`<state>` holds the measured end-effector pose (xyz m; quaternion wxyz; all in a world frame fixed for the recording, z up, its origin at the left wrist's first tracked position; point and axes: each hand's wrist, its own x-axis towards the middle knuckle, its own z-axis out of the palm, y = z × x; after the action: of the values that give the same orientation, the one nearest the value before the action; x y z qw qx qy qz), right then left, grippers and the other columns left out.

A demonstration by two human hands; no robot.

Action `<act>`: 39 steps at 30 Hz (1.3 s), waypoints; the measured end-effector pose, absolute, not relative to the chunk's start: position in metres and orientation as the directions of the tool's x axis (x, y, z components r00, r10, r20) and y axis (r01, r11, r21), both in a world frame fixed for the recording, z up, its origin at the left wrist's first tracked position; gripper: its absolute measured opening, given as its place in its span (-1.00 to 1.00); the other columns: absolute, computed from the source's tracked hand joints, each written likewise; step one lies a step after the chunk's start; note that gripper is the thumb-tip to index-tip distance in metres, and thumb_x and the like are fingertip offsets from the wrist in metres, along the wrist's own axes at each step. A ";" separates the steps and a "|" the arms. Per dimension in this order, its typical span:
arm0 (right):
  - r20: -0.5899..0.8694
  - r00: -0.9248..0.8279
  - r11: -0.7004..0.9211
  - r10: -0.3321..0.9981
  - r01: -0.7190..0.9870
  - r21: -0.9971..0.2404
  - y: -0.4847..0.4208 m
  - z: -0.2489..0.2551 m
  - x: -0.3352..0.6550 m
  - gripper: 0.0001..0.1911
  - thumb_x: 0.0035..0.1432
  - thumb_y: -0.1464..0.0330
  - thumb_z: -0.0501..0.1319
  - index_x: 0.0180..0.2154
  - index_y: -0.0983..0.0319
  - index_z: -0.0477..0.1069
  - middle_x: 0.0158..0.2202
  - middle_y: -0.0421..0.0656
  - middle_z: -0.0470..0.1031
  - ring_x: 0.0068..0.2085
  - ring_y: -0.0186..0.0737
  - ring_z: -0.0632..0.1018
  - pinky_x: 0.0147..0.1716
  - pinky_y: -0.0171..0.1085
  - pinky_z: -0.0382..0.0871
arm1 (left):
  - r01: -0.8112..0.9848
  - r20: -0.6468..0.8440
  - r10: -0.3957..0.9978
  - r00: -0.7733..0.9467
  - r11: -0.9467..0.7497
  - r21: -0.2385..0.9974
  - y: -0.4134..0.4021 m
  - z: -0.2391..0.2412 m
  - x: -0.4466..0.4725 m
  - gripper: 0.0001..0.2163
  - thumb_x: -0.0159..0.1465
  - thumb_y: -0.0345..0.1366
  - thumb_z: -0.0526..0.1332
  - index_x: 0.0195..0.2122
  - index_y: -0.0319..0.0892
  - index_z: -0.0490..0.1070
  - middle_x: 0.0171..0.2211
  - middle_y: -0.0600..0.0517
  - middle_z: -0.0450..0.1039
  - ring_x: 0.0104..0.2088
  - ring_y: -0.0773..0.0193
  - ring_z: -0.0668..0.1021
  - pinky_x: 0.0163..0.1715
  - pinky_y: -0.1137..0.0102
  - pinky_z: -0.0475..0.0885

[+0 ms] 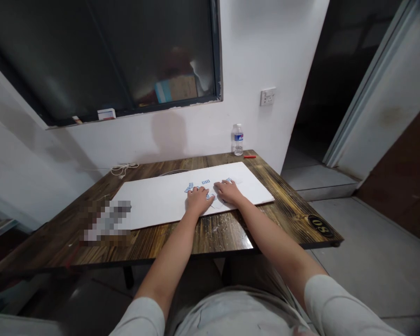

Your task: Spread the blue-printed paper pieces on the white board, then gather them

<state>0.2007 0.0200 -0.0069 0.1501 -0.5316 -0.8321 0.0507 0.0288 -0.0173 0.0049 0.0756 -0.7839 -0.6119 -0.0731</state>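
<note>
Positioning of the small blue-striped pieces (206,182), scattered beside and just beyond the left hand (198,200) and right hand (229,192) on the white board (157,198), seems under way, both palms down, any grip impossible to tell, the next move calling for a light touch.

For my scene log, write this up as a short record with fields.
Left hand: on the white board, beside several small blue-and-white pieces
Right hand: on the same board, its fingers near another such piece
Grip: cannot tell whether either hand holds anything
Surface: board lying on a dark wooden table
Far right: upright plastic bottle, thin red item lying near it
Far left: white cable
</note>
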 end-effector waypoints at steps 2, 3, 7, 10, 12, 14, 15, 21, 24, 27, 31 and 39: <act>0.198 -0.390 0.431 0.899 0.866 -0.252 0.020 -0.007 0.201 -0.52 0.27 0.39 -0.06 0.20 0.20 0.23 0.17 0.02 0.40 0.26 0.04 0.25 0.19 0.14 -0.02 | 0.979 0.200 0.959 0.202 -0.204 -0.011 -0.016 0.004 0.027 -0.48 0.32 0.11 -0.04 0.15 -0.03 0.37 0.19 -0.08 0.34 0.17 -0.13 0.29 0.13 -0.02 0.13; 0.203 -0.389 0.433 0.899 0.863 -0.260 0.021 -0.007 0.202 -0.53 0.28 0.38 -0.06 0.20 0.20 0.24 0.17 0.01 0.40 0.26 0.04 0.25 0.19 0.14 -0.02 | 0.982 0.194 0.963 0.185 -0.190 0.006 -0.015 0.002 0.025 -0.47 0.32 0.12 -0.05 0.17 -0.02 0.35 0.21 -0.07 0.32 0.18 -0.14 0.28 0.14 -0.03 0.12; 0.236 -0.404 0.462 0.884 0.836 -0.295 0.024 -0.008 0.205 -0.60 0.34 0.33 -0.06 0.11 0.14 0.36 0.15 -0.06 0.43 0.27 0.04 0.23 0.19 0.13 -0.04 | 0.984 0.183 0.973 0.141 -0.158 0.080 -0.010 -0.001 0.020 -0.54 0.37 -0.01 -0.07 0.20 0.01 0.32 0.27 -0.01 0.25 0.25 -0.09 0.24 0.19 -0.05 0.09; 0.272 -0.394 0.468 0.878 0.823 -0.321 0.026 -0.006 0.209 -0.66 0.33 0.21 0.02 0.02 0.12 0.45 0.09 -0.08 0.48 0.21 0.04 0.28 0.14 0.07 0.02 | 0.975 0.212 0.968 0.137 -0.170 0.146 -0.008 0.002 0.019 -0.62 0.36 -0.13 -0.01 0.13 0.00 0.40 0.25 0.03 0.29 0.25 0.01 0.26 0.19 0.05 0.14; 0.296 -0.396 0.482 0.869 0.810 -0.333 0.026 -0.004 0.212 -0.69 0.29 0.18 0.11 -0.06 0.11 0.52 0.05 -0.09 0.50 0.13 0.02 0.32 0.09 0.01 0.08 | 0.953 0.250 0.952 0.175 -0.228 0.198 -0.008 0.006 0.019 -0.67 0.34 -0.19 0.03 0.05 0.00 0.48 0.17 0.05 0.39 0.19 0.08 0.34 0.18 0.14 0.19; 0.303 -0.424 0.512 0.854 0.790 -0.337 0.025 -0.002 0.216 -0.73 0.26 0.18 0.15 -0.17 0.10 0.58 0.02 -0.10 0.51 0.08 0.01 0.33 0.04 -0.03 0.11 | 0.916 0.258 0.928 0.269 -0.329 0.229 -0.008 0.010 0.019 -0.70 0.30 -0.27 0.07 -0.05 0.02 0.54 0.06 0.10 0.50 0.11 0.15 0.42 0.17 0.20 0.21; 0.302 -0.435 0.522 0.849 0.783 -0.338 0.025 -0.001 0.218 -0.73 0.25 0.17 0.15 -0.21 0.09 0.60 0.02 -0.11 0.51 0.07 0.02 0.33 0.02 -0.04 0.11 | 0.894 0.244 0.914 0.324 -0.380 0.237 -0.008 0.011 0.019 -0.71 0.28 -0.31 0.09 -0.09 0.04 0.57 0.01 0.13 0.53 0.08 0.18 0.45 0.16 0.23 0.23; 0.282 -0.402 0.480 0.871 0.820 -0.313 0.025 -0.001 0.223 -0.67 0.27 0.10 0.10 -0.23 0.01 0.62 0.10 -0.18 0.48 0.10 0.05 0.31 0.05 0.01 0.09 | 0.879 0.205 0.898 0.389 -0.429 0.208 -0.008 0.009 0.018 -0.68 0.27 -0.35 0.09 -0.08 0.05 0.57 0.00 0.15 0.54 0.05 0.20 0.47 0.13 0.27 0.28; 0.271 -0.386 0.456 0.882 0.845 -0.280 0.025 -0.002 0.224 -0.65 0.29 0.08 0.07 -0.15 -0.02 0.59 0.15 -0.21 0.43 0.15 0.06 0.29 0.07 0.04 0.08 | 0.871 0.234 0.879 0.416 -0.459 0.175 -0.010 0.007 0.020 -0.67 0.32 -0.29 0.06 0.01 0.05 0.51 0.08 0.12 0.48 0.09 0.20 0.44 0.15 0.25 0.27; 0.234 -0.388 0.441 0.892 0.860 -0.256 0.025 -0.004 0.224 -0.65 0.30 0.11 0.04 -0.07 -0.05 0.55 0.19 -0.21 0.39 0.19 0.08 0.25 0.07 0.06 0.09 | 0.833 0.196 0.841 0.504 -0.533 0.146 -0.013 0.008 0.022 -0.65 0.35 -0.25 0.04 0.11 0.07 0.43 0.17 0.13 0.40 0.18 0.18 0.37 0.19 0.19 0.22; 0.232 -0.378 0.428 0.896 0.873 -0.233 0.026 -0.008 0.223 -0.66 0.29 0.15 0.05 -0.01 -0.07 0.51 0.20 -0.21 0.38 0.21 0.13 0.23 0.08 0.10 0.08 | 0.840 0.137 0.850 0.510 -0.526 0.136 -0.016 0.010 0.025 -0.65 0.35 -0.23 0.04 0.11 0.11 0.43 0.18 0.15 0.39 0.19 0.18 0.36 0.21 0.18 0.18; 0.298 -0.335 0.420 0.894 0.857 -0.297 0.026 -0.008 0.223 -0.61 0.33 0.24 -0.02 0.03 0.05 0.49 0.21 -0.15 0.38 0.18 0.11 0.25 0.06 0.08 0.08 | 0.923 0.230 0.924 0.306 -0.347 0.167 -0.014 0.014 0.020 -0.66 0.34 -0.37 0.04 0.03 0.03 0.49 0.12 0.09 0.45 0.15 0.17 0.40 0.18 0.22 0.22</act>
<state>0.2234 0.0261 -0.0078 0.2111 -0.5367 -0.8158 0.0431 0.0205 -0.0141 0.0142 -0.0018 -0.8081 -0.5713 -0.1436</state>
